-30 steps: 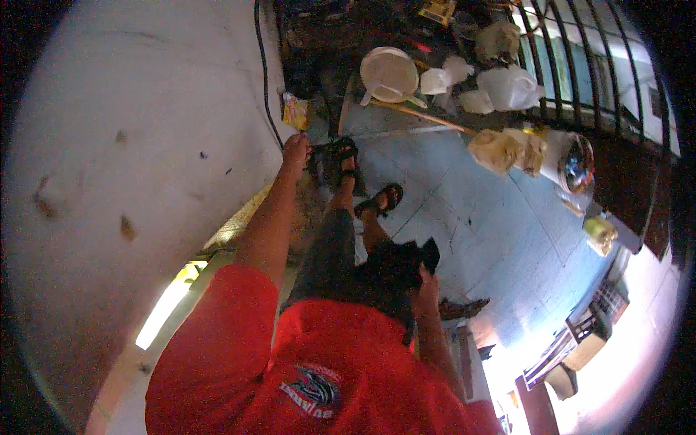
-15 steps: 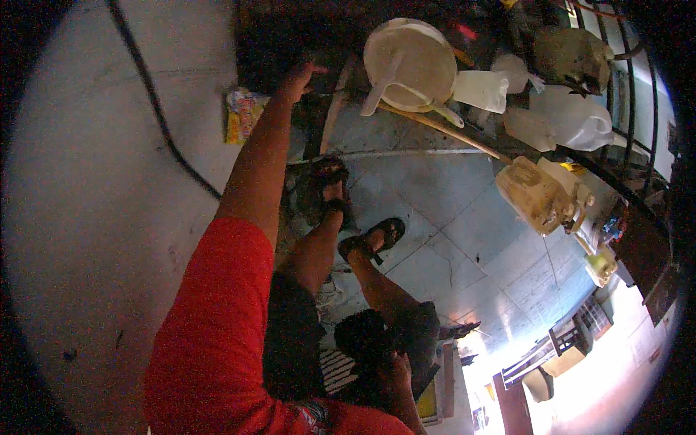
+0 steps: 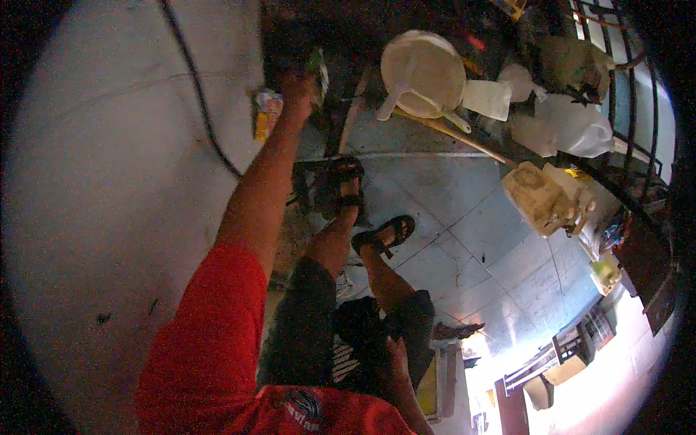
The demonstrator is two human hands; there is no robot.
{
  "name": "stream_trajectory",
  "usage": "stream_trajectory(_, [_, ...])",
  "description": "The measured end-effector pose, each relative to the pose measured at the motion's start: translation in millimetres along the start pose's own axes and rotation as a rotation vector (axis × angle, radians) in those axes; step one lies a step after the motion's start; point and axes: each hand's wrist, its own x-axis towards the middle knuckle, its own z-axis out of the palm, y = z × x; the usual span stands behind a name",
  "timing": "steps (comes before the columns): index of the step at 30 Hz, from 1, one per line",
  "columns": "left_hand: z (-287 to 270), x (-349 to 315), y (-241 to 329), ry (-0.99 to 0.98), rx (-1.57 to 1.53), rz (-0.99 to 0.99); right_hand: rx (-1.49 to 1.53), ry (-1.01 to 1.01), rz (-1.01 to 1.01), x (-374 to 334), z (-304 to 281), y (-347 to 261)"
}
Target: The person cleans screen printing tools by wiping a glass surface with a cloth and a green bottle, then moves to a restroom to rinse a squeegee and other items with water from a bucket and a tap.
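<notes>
My left arm stretches up along the wall, and my left hand is closed on a flat green-and-white packet in front of a dark recess. Just beside that hand, a yellow-and-red packet sits against the wall's edge. Low in the picture, my right hand is at my lap against a dark, bunched-up item, perhaps cloth; whether its fingers grip it is too dark to see.
A white basin with a pale-handled dipper stands beyond my feet. To the right are a white container, cloudy plastic bags and a stained plastic jug. A wooden stick lies before them. A black cable hangs on the left wall.
My left hand was reaching with fingers outstretched and nothing visible in it; now the green-and-white packet is in its grip. The view has shifted slightly. My right hand stays at my lap.
</notes>
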Motion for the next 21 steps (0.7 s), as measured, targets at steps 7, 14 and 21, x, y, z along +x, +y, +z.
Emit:
stream_trajectory(7, [13.2,-227.1,125.7,-0.291,-0.632,-0.134,-1.171,0.034,-0.988,-92.1,-8.5,-28.1])
stream_trajectory(14, [-4.5,-422.6,176.4,-0.001,-0.245,-0.150,-0.168,-0.340,-0.739,-161.7,1.5,-76.1])
stream_trajectory(21, [-15.4,-562.3,178.2,-0.074,-0.502,0.109,-0.966,-0.267,-1.169,-235.9,-14.8,-58.1])
